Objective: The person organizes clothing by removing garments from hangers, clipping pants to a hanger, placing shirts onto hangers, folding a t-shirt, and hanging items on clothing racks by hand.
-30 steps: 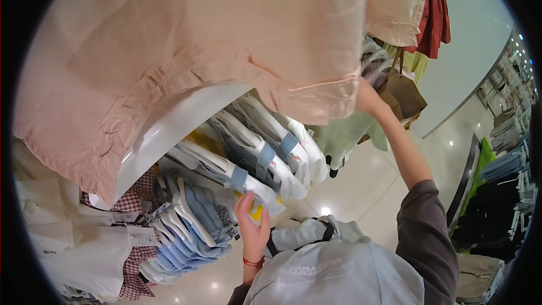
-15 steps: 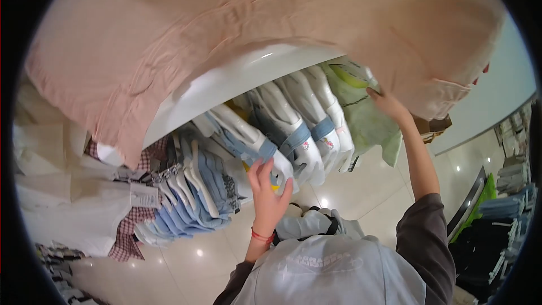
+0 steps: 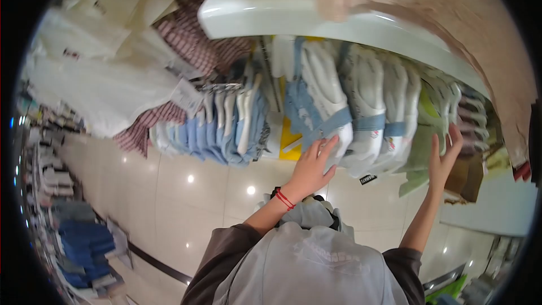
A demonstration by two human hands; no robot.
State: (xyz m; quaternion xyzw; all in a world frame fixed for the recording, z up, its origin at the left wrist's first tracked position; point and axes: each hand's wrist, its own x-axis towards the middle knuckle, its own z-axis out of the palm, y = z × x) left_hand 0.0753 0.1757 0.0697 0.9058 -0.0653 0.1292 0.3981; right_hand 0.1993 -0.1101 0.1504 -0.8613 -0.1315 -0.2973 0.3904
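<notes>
My left hand (image 3: 313,168), with a red string on its wrist, is at the lower front of a white and blue garment (image 3: 326,93), its fingers apart against the fabric. My right hand (image 3: 444,155) is raised beside a pale green garment (image 3: 418,152), fingers spread near its hanger. Between the hands hang several white garments with blue bands (image 3: 368,121), packed close together on the rack. A small black tag (image 3: 368,179) shows below them.
A white shelf (image 3: 282,8) runs above the rack, with a pink garment (image 3: 451,17) overhanging it. Light blue clothes (image 3: 209,135) and a checked garment (image 3: 149,127) hang at left. A brown bag (image 3: 464,178) is at right.
The view has swung left, and the pink garment covers less of it. My left hand stays at the white and blue garment; my right hand has lowered beside the green one, its fingers now spread.
</notes>
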